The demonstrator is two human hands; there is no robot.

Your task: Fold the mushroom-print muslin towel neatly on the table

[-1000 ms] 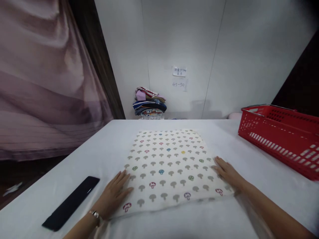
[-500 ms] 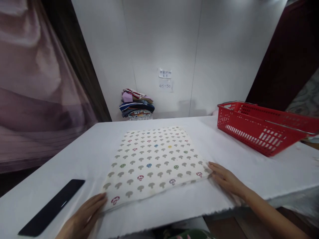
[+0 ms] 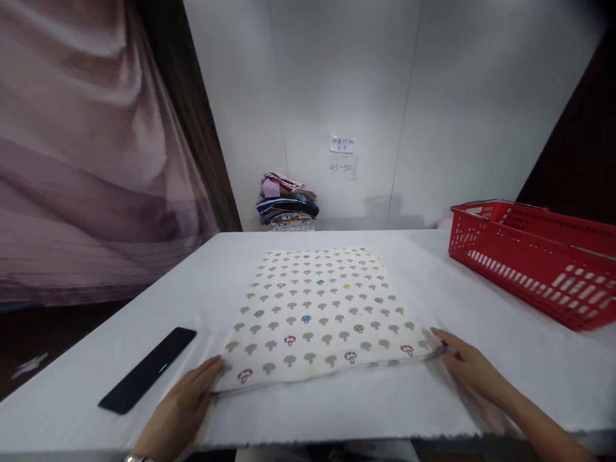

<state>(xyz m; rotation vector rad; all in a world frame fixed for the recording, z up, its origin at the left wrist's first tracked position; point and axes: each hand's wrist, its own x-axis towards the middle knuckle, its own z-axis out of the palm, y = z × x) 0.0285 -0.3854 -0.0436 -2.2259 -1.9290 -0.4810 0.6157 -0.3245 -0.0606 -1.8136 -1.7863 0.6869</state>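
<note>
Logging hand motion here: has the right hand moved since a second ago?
Yes: the right hand has moved back, farther from the far edge of the table.

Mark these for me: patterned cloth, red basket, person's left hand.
Patterned cloth (image 3: 315,313): head view, middle of its printed top face.
Red basket (image 3: 524,260): head view, outer face of its near long wall.
Left hand (image 3: 184,399): head view, back of the hand.

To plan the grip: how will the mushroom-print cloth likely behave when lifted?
The mushroom-print cloth would probably sag, as its near edge curves softly. It looks thin, so probably light; lying flat, it seems unlikely to roll.
</note>
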